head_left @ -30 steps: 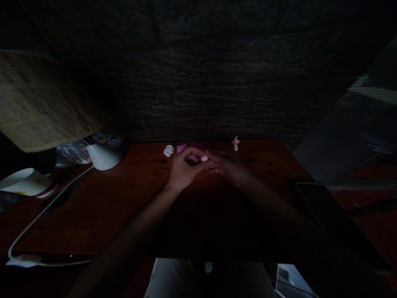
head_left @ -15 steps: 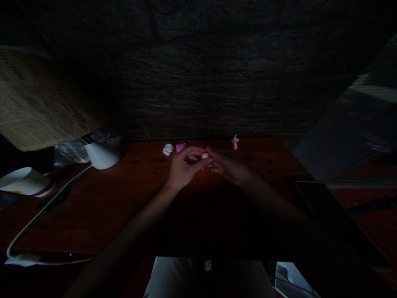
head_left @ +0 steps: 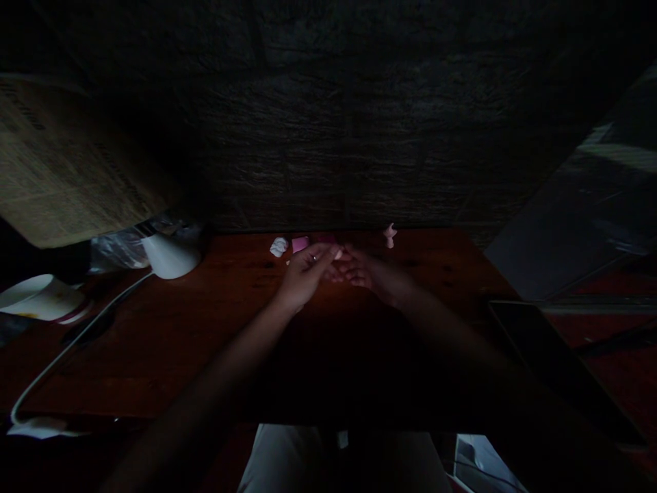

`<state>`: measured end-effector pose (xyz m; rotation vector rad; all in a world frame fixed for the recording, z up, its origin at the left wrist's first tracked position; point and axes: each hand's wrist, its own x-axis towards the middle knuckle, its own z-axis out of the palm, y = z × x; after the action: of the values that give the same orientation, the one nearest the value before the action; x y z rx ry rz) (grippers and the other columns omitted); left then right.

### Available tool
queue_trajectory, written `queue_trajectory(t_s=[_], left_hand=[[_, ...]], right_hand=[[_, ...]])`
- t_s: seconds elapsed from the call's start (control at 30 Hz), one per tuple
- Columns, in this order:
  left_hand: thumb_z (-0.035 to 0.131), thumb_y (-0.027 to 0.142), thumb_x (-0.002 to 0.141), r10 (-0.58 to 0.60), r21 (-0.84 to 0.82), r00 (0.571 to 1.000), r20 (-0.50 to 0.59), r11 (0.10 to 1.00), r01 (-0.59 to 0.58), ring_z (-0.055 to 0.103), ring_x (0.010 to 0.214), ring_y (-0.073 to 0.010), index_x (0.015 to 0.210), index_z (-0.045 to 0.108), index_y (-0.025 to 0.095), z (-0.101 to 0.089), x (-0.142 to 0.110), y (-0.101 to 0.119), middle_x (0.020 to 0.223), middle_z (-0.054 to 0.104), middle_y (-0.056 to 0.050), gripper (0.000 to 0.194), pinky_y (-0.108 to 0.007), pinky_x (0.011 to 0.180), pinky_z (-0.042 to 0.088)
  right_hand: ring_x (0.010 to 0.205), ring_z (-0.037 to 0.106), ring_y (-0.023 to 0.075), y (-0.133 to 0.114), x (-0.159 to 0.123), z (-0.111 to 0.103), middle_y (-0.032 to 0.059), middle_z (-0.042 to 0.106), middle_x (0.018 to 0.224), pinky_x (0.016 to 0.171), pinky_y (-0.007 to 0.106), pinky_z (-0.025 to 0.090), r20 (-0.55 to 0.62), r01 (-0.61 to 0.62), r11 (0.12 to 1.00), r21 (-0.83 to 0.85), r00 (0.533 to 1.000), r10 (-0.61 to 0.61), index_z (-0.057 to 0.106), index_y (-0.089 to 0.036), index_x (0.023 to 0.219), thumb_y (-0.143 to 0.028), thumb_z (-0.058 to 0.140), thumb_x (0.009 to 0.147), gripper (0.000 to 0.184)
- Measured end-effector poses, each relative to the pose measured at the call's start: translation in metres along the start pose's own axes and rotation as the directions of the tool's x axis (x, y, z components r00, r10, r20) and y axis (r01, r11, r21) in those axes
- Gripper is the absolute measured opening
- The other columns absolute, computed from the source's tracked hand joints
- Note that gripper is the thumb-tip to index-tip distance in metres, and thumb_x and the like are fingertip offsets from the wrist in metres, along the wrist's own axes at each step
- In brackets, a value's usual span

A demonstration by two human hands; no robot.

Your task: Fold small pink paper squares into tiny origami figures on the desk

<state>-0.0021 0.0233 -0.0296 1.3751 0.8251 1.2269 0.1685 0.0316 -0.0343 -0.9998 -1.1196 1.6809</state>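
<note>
My left hand (head_left: 302, 276) and my right hand (head_left: 376, 272) meet over the wooden table. A small pale pink lump of modelling clay (head_left: 339, 254) is pinched between their fingertips, mostly covered by them. Behind my left hand lie a white crumpled lump (head_left: 278, 246) and a pink block (head_left: 300, 244). A dark magenta piece (head_left: 324, 238) shows just beyond my fingers, partly hidden. Farther right, near the wall, stands a small pale pink shaped piece (head_left: 390, 235), narrow at its middle. The light is dim, so fine detail is lost.
On the left are a white cone-shaped lamp base (head_left: 172, 257) with a white cable (head_left: 76, 350), a paper cup (head_left: 44, 299) and a brown printed paper bag (head_left: 76, 161). A dark flat device (head_left: 557, 363) lies at the right. A stone-patterned wall (head_left: 328, 137) closes the back.
My left fingers have shifted around the pale lump, which now shows less. The fingers of my right hand have spread slightly. The other things stay in place.
</note>
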Motion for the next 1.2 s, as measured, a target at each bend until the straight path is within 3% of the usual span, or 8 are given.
queue_trajectory(t_s=[0.13,0.3,0.47,0.57,0.77,0.83,0.97,1.2], left_hand=[[0.097,0.034,0.065,-0.205,-0.226,0.978,0.045,0.951,0.21,0.07,0.072,-0.0114,0.096,0.077,0.018,-0.001,0.0006,0.0,0.09,0.079,-0.003,0.041,-0.022,0.067,0.056],[0.083,0.039,0.085,-0.332,-0.383,0.939,0.086,0.859,0.339,0.065,0.063,-0.0091,0.086,0.075,0.016,-0.0032,0.0038,0.0027,0.073,0.07,0.0,0.025,-0.021,0.063,0.056],[0.087,0.024,0.081,-0.334,-0.409,0.94,0.073,0.849,0.333,0.07,0.073,-0.0097,0.093,0.077,0.017,-0.0048,0.0027,0.0038,0.087,0.076,-0.002,0.017,-0.02,0.067,0.057],[0.09,0.013,0.073,-0.317,-0.398,0.947,0.061,0.862,0.314,0.072,0.078,-0.0105,0.096,0.079,0.018,-0.0053,0.0019,0.0026,0.093,0.079,-0.003,0.026,-0.021,0.074,0.059],[0.084,0.035,0.085,-0.38,-0.435,0.925,0.033,0.827,0.355,0.069,0.066,-0.0097,0.08,0.074,0.016,-0.0069,0.0052,-0.0001,0.076,0.074,-0.002,0.022,-0.022,0.067,0.059],[0.086,0.023,0.082,-0.362,-0.432,0.932,0.017,0.838,0.334,0.073,0.076,-0.0114,0.086,0.076,0.016,-0.0058,0.004,0.0011,0.086,0.078,-0.004,0.012,-0.023,0.075,0.06],[0.086,0.005,0.074,-0.324,-0.424,0.946,0.011,0.855,0.298,0.076,0.085,-0.0124,0.089,0.076,0.016,-0.0032,0.0006,0.0037,0.09,0.08,-0.004,0.021,-0.024,0.086,0.06],[0.086,0.037,0.084,-0.478,-0.437,0.878,0.004,0.789,0.432,0.068,0.063,-0.0102,0.076,0.07,0.016,-0.0034,0.0057,0.0002,0.069,0.072,-0.001,0.027,-0.022,0.066,0.059]], right_hand=[[0.065,0.066,0.0149,-0.0023,-0.002,0.0013,0.0056,0.076,0.077,0.062,0.028,0.051,-0.08,0.12,0.988,-0.098,0.989,-0.128,0.074,-0.02,0.075,-0.067,0.076,0.083,0.047],[0.065,0.067,0.0163,-0.0013,-0.0015,0.0022,0.0074,0.075,0.077,0.061,0.031,0.052,-0.11,0.148,0.977,-0.155,0.98,-0.166,0.079,-0.021,0.084,-0.067,0.07,0.088,0.047],[0.063,0.066,0.0152,-0.0007,-0.0014,0.0018,0.0068,0.076,0.077,0.06,0.029,0.053,-0.114,0.157,0.978,-0.139,0.978,-0.173,0.076,-0.021,0.079,-0.069,0.074,0.083,0.048],[0.065,0.067,0.0155,-0.0013,-0.0023,0.0026,0.0068,0.077,0.078,0.06,0.029,0.053,-0.105,0.168,0.976,-0.137,0.977,-0.183,0.075,-0.022,0.078,-0.073,0.077,0.078,0.051],[0.068,0.069,0.0167,-0.0014,-0.0032,0.0041,0.0075,0.077,0.079,0.06,0.029,0.054,-0.077,0.168,0.975,-0.143,0.981,-0.18,0.078,-0.021,0.082,-0.071,0.077,0.08,0.05],[0.067,0.069,0.0167,-0.001,-0.0026,0.0036,0.0072,0.077,0.078,0.059,0.029,0.054,-0.084,0.171,0.975,-0.144,0.979,-0.184,0.077,-0.021,0.081,-0.07,0.079,0.078,0.049],[0.066,0.068,0.0164,-0.0002,-0.0016,0.0029,0.0068,0.078,0.079,0.059,0.029,0.054,-0.093,0.195,0.969,-0.15,0.973,-0.21,0.075,-0.021,0.079,-0.071,0.078,0.077,0.05],[0.07,0.068,0.017,-0.0015,-0.0035,0.004,0.0045,0.077,0.084,0.063,0.03,0.053,-0.084,0.305,0.922,-0.237,0.939,-0.332,0.076,-0.023,0.085,-0.064,0.077,0.08,0.041]])
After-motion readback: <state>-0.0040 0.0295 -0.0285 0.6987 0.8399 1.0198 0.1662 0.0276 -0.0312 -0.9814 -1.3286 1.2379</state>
